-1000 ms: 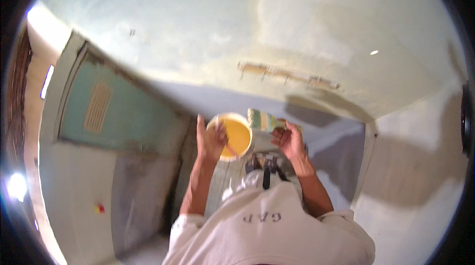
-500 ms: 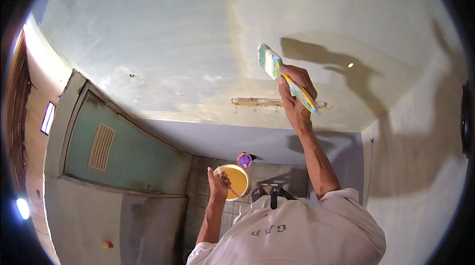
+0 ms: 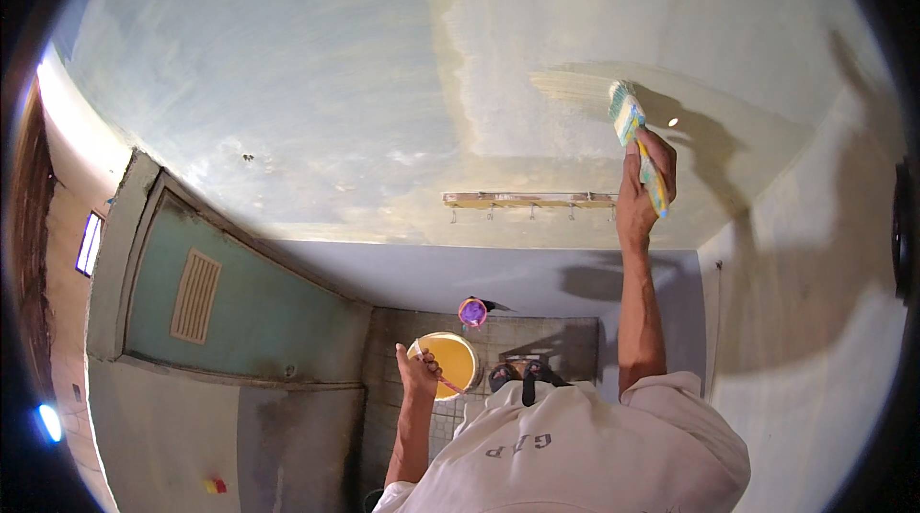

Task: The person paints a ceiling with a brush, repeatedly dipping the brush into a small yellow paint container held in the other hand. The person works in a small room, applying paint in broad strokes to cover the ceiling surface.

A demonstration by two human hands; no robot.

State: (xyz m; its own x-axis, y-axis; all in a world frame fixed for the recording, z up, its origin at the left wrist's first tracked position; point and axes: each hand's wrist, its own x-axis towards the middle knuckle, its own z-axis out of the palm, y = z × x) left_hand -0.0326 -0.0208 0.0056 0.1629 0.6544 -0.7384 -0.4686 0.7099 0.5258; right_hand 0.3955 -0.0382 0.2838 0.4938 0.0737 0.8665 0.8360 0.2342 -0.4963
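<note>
Brush (image 3: 628, 117) moved right | right grip (image 3: 636, 195): closed round it | left grip (image 3: 419, 375): closed on bail (image 3: 450, 386) | bucket (image 3: 475, 363): yellow liquid (image 3: 456, 358)

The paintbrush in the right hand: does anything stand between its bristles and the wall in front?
Nothing visible does. The right hand holds the paintbrush with its bristles against, or very near, the wall; the hook rail is lower down.

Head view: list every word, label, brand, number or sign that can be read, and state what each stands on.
Off-white cloth shirt: one short row of dark capital letters, upside down here; not copied out.
Small red-and-yellow patch at lower left: too small to tell whether it carries text.
Blue-and-yellow-handled paintbrush in the right hand: no readable lettering.
No other readable text shows.
</note>
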